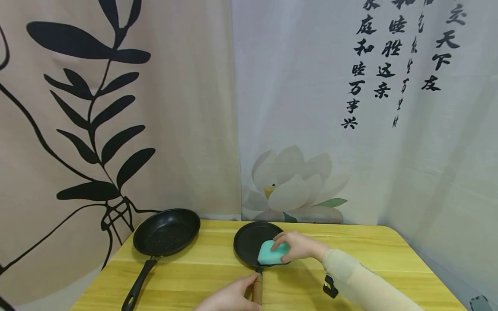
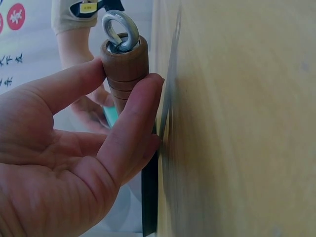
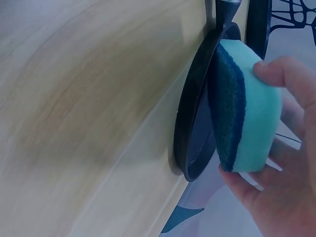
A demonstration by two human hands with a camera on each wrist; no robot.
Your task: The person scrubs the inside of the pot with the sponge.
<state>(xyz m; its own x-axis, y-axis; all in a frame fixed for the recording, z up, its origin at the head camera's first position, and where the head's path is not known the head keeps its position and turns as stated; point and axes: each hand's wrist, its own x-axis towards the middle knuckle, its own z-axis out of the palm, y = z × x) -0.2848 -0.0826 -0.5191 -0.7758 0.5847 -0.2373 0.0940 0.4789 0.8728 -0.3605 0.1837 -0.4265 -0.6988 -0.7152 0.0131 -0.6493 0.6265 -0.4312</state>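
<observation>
A small black frying pan (image 1: 246,242) lies on the wooden table, its brown wooden handle (image 1: 257,290) pointing toward me. My left hand (image 1: 237,294) pinches that handle between thumb and fingers. In the left wrist view a metal ring (image 2: 121,30) shows at the handle's end. My right hand (image 1: 298,247) grips a turquoise sponge (image 1: 268,255) over the right part of the pan. The right wrist view shows the sponge's dark blue scouring side (image 3: 228,111) facing the pan's inside, tilted at the rim, with thumb and fingertips on its edges.
A larger black frying pan (image 1: 167,233) sits at the table's left, its black handle (image 1: 139,286) reaching toward the near edge. The yellow wooden table (image 1: 373,263) ends at a printed cloth backdrop (image 1: 194,129) behind. A black device (image 1: 330,287) is strapped at the right wrist.
</observation>
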